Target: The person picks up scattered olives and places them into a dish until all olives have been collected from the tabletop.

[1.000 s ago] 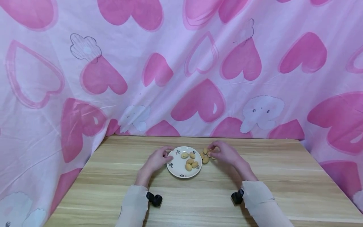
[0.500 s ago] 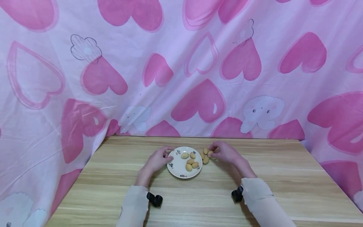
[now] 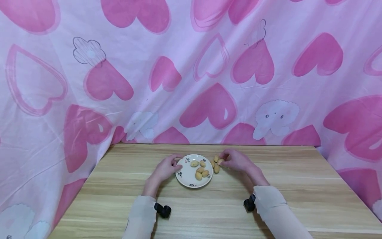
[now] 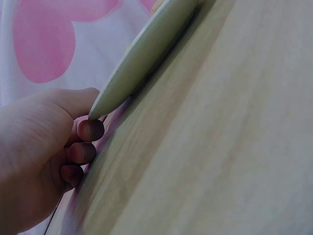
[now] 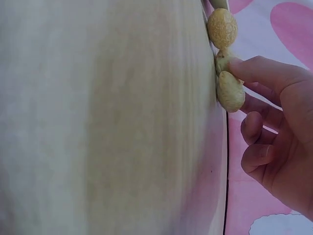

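Note:
A small white plate (image 3: pixel 188 182) with dark printed marks lies on the table, bearing several tan, oval, rough-skinned nuts (image 3: pixel 198 176). My left hand (image 3: pixel 164 168) pinches its left rim, thumb on top; in the left wrist view the curled fingers (image 4: pixel 82 152) sit under the plate's edge (image 4: pixel 129 73). Just right of the plate, more such nuts (image 3: pixel 216 169) form a small cluster. My right hand (image 3: pixel 237 161) is over this cluster, thumb and fingers at one nut (image 5: pixel 230 91). The thumb also lies against a nut (image 5: pixel 221 61) behind it, and fingers partly hide the pile.
The wooden table (image 3: pixel 206 215) stretches in front of both hands and off to either side. A pink heart-patterned cloth (image 3: pixel 191 99) hangs along the table's back edge and both sides. Small black cameras (image 3: pixel 162 210) are worn at the wrists.
My right forearm has shifted slightly away from me, its fingers staying at the cluster. One loose nut beside the plate has turned a little. My left hand and the plate look still.

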Demonstrator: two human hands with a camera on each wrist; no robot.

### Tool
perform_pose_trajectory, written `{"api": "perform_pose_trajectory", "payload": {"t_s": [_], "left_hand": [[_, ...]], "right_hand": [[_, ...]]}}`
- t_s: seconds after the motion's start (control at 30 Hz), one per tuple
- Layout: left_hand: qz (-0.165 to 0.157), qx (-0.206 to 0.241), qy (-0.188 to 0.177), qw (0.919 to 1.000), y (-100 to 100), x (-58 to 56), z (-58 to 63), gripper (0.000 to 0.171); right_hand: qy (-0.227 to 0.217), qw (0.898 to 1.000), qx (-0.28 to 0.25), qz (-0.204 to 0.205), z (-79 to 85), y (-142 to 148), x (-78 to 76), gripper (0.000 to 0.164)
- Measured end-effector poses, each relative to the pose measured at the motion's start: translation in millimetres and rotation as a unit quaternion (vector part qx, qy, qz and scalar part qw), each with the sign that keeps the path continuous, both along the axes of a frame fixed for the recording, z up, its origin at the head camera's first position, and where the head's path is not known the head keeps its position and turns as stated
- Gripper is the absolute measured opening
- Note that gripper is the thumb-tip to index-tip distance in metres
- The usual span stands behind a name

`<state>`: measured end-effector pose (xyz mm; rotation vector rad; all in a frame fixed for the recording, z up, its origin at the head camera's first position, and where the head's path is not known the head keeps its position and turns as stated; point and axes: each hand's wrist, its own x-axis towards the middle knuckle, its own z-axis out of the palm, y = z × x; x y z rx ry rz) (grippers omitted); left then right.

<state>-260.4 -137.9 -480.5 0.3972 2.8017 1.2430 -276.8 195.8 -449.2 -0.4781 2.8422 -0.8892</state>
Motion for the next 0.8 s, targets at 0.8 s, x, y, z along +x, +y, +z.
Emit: {"api": "perform_pose_trajectory", "payload": {"t_s": [0.8], "left_hand": [[0.008,0.011,-0.015,0.9998,0,0.1,-0.2,0.042]], "right_hand": [[0.033,0.999,-0.004,0.019,0.4,-10,-2.4,0.016]]}}
